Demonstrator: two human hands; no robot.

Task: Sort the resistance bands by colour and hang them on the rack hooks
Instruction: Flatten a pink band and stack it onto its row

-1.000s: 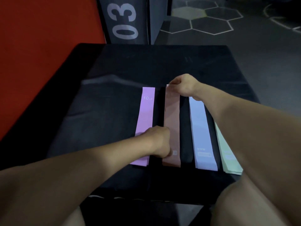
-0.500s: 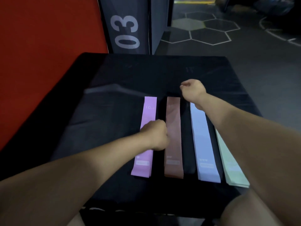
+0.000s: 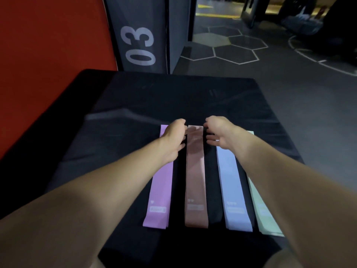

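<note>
Four pale resistance bands lie flat, side by side, on a black padded platform (image 3: 135,97). From left to right they are lilac (image 3: 161,190), dusty pink (image 3: 195,171), light blue (image 3: 231,190) and mint green (image 3: 264,211). Dark strips lie between them. Both hands are at the far end of the dusty pink band. My left hand (image 3: 174,138) lies over the far end of the lilac band, its curved fingertips at the pink band's left edge. My right hand (image 3: 219,132) covers the top of the blue band, fingers curved toward the pink band's right edge. I see nothing held between thumb and fingers of either hand. No rack or hooks are in view.
A red padded wall (image 3: 48,64) runs along the left. A dark pillar marked "03" (image 3: 139,45) stands behind the platform. To the right is dark gym floor with hexagon markings (image 3: 231,47). My knees are at the bottom edge.
My left hand has moved from the middle of the bands up to the pink band's far end. My right hand has shifted slightly to that end's right side. The view has tilted up.
</note>
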